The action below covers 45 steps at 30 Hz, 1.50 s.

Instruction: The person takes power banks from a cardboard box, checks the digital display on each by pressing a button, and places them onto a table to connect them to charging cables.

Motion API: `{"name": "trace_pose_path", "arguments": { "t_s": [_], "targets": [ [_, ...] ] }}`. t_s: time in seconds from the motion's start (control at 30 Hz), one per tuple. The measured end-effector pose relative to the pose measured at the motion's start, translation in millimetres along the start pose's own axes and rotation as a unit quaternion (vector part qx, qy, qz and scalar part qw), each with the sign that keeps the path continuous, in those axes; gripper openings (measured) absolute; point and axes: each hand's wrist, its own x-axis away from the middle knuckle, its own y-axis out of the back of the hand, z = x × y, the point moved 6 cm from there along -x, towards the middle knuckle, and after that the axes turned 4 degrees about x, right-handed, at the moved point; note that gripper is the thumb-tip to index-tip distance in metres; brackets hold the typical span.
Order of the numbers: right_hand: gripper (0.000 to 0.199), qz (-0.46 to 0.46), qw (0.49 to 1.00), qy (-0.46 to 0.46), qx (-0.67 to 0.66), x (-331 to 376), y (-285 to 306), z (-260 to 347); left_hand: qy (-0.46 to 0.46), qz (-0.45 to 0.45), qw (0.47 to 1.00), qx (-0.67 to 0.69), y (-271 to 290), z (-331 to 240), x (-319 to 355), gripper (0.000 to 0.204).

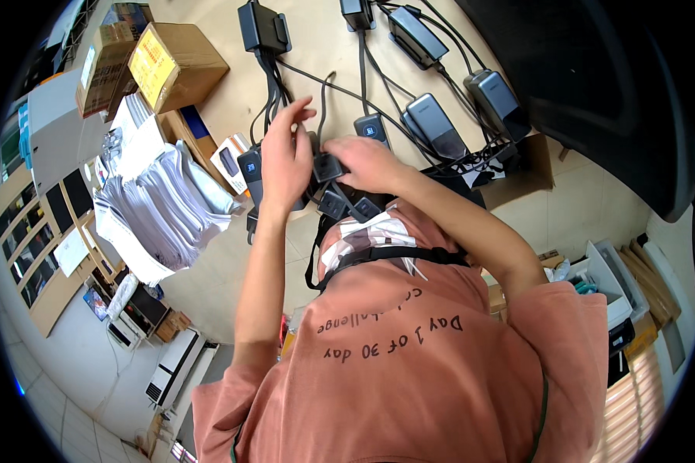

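Note:
My left hand (288, 166) is raised over the near table edge, palm turned inward, fingers stretched apart and partly bent. Beside it, my right hand (369, 163) pinches a small black charger block (327, 167). A dark cable (323, 108) curves up just above the block. Below the block hang two small black plug-like pieces (333, 204), close to my shirt. A dark power bank (249, 171) with a lit display lies at the left of my left wrist. Another power bank (371, 130) with a lit display lies just beyond my right hand. My right fingertips are partly hidden.
Several black charger boxes (263, 29) with tangled cables stand along the far table. Grey power banks (435, 123) lie to the right, near a large black screen (594, 77). Stacked papers (162, 201) and cardboard boxes (197, 65) crowd the left.

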Motion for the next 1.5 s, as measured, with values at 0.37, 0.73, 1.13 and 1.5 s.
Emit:
{"name": "trace_pose_path", "arguments": {
  "t_s": [0.37,0.73,1.13,1.5],
  "targets": [
    [0.066,-0.085,0.835,-0.226,-0.494,4.5,79.7,-2.5,0.184,0.078,0.941,0.272,-40.6,3.2,37.3,0.054],
    [0.044,-0.118,0.794,-0.155,-0.576,17.7,92.6,1.6,0.255,0.183,0.833,0.455,-54.5,-20.1,31.5,0.057],
    [0.041,-0.133,0.714,-0.228,-0.649,4.7,84.5,-34.1,0.205,0.081,0.919,0.326,-71.5,-19.9,40.7,0.055],
    [0.028,-0.263,0.811,-0.234,-0.467,-52.1,90.2,-69.1,0.29,0.058,0.924,0.243,-116.7,48.3,75.6,0.054]
  ]
}}
